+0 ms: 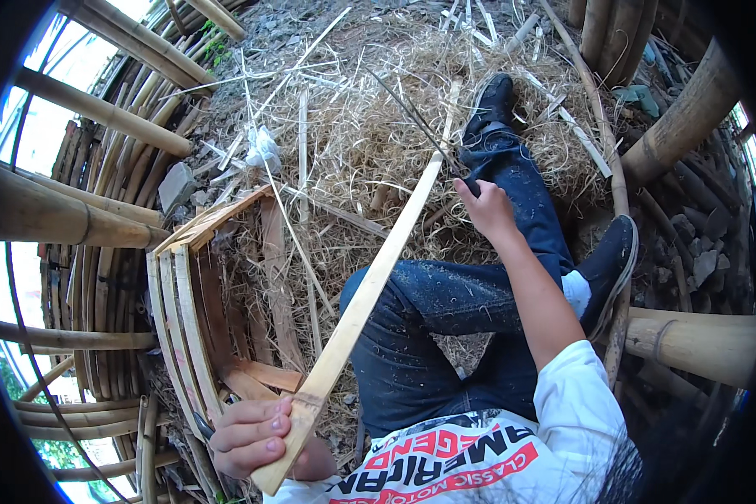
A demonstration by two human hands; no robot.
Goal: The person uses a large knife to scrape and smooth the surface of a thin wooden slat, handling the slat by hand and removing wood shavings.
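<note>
The fingers of the left hand (252,437) are wrapped around the near end of a long, pale bamboo strip (377,269). Its long axis runs slanting from near left to far right, passing over a knee in blue jeans (449,294). The right hand (489,208) has its fingers closed on the handle of a knife (418,119), whose thin blade points far left, crossing the strip. A wooden crate (170,290) stands at left.

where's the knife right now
In the head view, the knife is in the right hand, just right of upper centre, its blade crossing the bamboo strip near the far end.
</note>
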